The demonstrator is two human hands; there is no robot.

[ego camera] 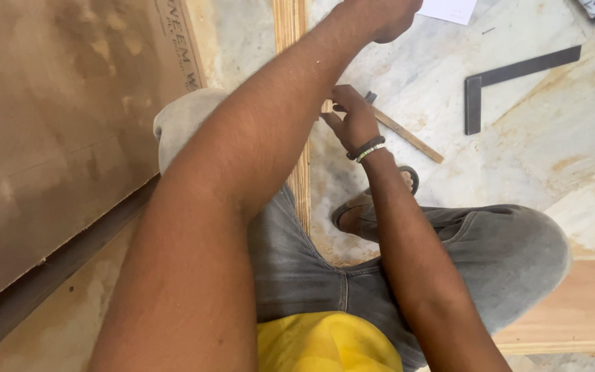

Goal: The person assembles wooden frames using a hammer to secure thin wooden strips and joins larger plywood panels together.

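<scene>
While the left hand [380,15] reached closed past the top of the upright plywood strip [300,172], what it gripped could not be told. The right hand [352,120] pinched the near end of a thin wooden stick [408,136] just beside that strip's edge. Open marble floor [531,158] lay rightward, toward the steel square [511,83].

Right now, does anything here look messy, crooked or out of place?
Nothing looks broken. Sawdust lies scattered on the marble floor by the seated person's foot, and a metal try square lies loose beyond the right hand. The left hand reaches past the frame's top edge.
</scene>
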